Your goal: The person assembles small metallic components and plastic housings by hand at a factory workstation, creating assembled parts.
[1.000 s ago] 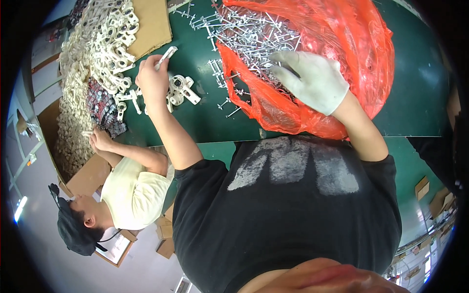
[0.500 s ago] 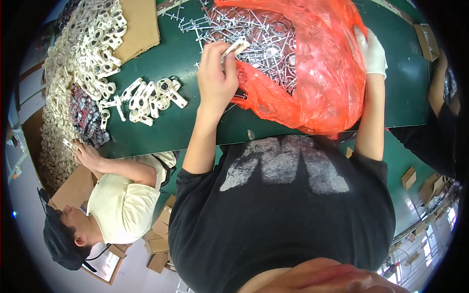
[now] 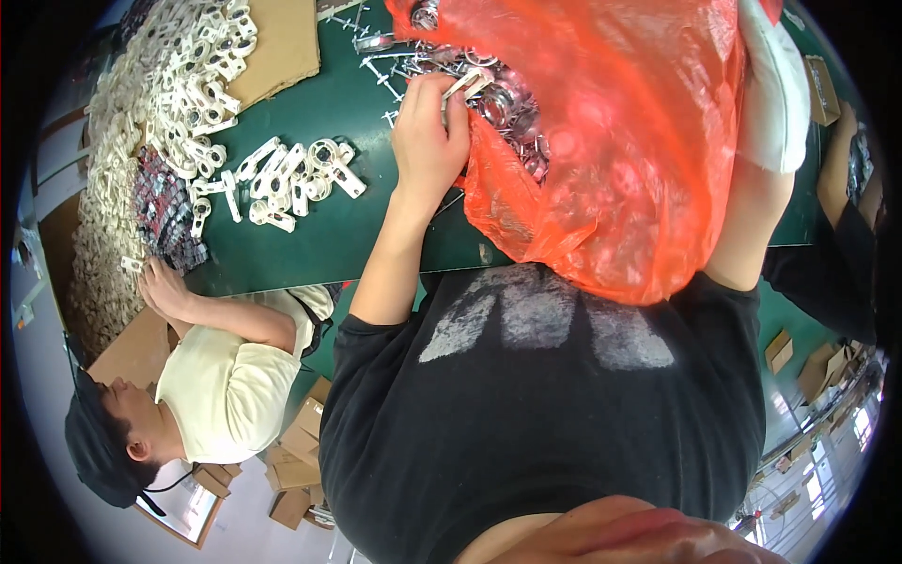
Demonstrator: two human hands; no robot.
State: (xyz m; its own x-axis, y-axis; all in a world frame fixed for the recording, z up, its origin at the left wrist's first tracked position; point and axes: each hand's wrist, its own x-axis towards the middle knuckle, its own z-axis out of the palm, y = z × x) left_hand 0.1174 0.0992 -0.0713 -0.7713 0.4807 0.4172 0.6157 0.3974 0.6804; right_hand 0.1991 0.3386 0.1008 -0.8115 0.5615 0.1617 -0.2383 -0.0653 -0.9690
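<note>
My left hand [image 3: 427, 136] is bare and closed on a small white plastic piece [image 3: 474, 82] with a long slot, held at the mouth of a red plastic bag [image 3: 639, 160]. Shiny metal parts [image 3: 503, 105], thin rods and round rings among them, show in the bag's opening; the red film covers the others. Some metal rods [image 3: 381, 75] lie spilled on the green table left of the bag. My right hand [image 3: 775, 94], in a white glove, holds the bag's far right side up; its fingertips are mostly hidden by the film.
Left of my left hand lies a small group of white plastic pieces [image 3: 296, 179] on the green table [image 3: 329, 244]. Beyond are a large heap of similar pieces [image 3: 188, 85], cardboard [image 3: 277, 47] and a pile of small dark parts [image 3: 164, 207]. A co-worker [image 3: 225, 376] sits at the left.
My right hand has risen and come nearer, pulling the red bag up and over more of the metal parts. My left hand has shifted slightly right, still with the white piece.
</note>
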